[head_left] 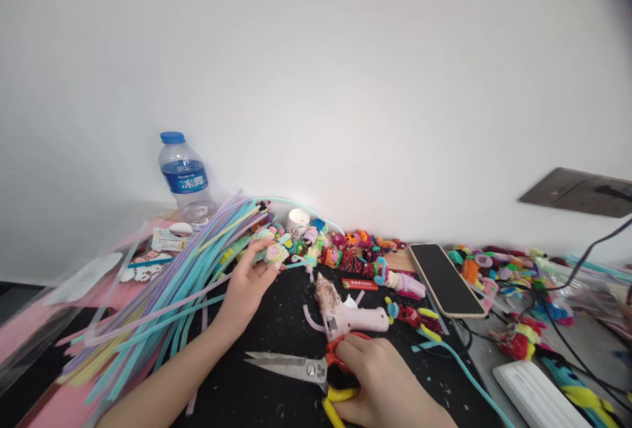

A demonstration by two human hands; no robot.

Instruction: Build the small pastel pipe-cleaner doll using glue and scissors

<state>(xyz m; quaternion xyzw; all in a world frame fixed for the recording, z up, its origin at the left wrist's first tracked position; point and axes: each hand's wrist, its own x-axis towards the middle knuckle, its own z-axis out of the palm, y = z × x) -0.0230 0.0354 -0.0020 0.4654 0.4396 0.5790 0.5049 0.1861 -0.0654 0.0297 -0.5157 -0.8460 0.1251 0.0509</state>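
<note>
My left hand (pixel 251 280) is closed around a small fuzzy pipe-cleaner figure (pixel 276 252) in pale yellow and green, beside the back row of crafts. In my right hand (pixel 382 378) is a pair of scissors (pixel 291 367) with red and yellow handles; the fingers wrap the handles, and the blades point left, slightly parted. Just beyond that hand, a pink hot glue gun (pixel 353 319) lies on the black mat (pixel 227 378), its stained nozzle towards the wall. A bundle of long pastel pipe cleaners (pixel 182 290) spreads out left of my left hand.
Several finished pipe-cleaner crafts (pixel 345 260) line the wall. A water bottle (pixel 185 181) stands at the back left, near a white paper cup (pixel 297 222). To the right lie a phone (pixel 447 280), a white power strip (pixel 536 395) and dark cables (pixel 567 342).
</note>
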